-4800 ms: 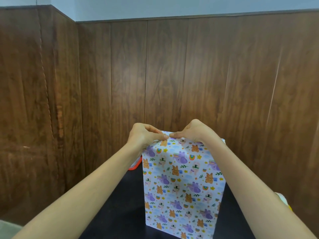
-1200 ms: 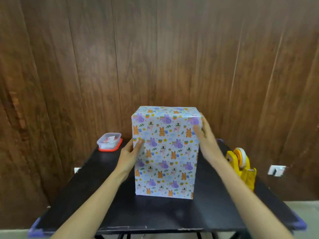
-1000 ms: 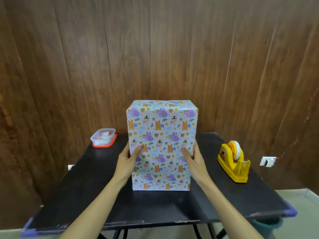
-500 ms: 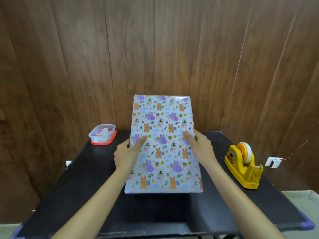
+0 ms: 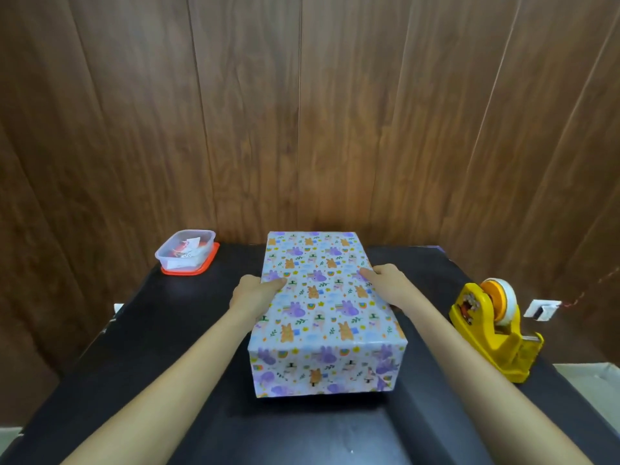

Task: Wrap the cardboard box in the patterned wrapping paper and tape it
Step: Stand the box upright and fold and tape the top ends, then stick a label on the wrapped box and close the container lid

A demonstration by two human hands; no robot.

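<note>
One view, head. Tipped down from upright half a second ago, now lying flat on table [image 5: 167,347], centre. Gripped at both long sides by left hand [image 5: 251,295] and right hand [image 5: 385,285], thumbs on top of box [image 5: 322,307], fingers down the sides, mostly hidden. Covered all over in wrapping paper [image 5: 318,367], no cardboard showing; probably finished. Tape dispenser [image 5: 493,330] untouched at right.

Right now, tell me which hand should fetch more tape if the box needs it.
Right. The yellow tape dispenser stands on the table right of the wrapped box, near the right hand; the left hand grips the opposite side and would likely have to cross over.
</note>
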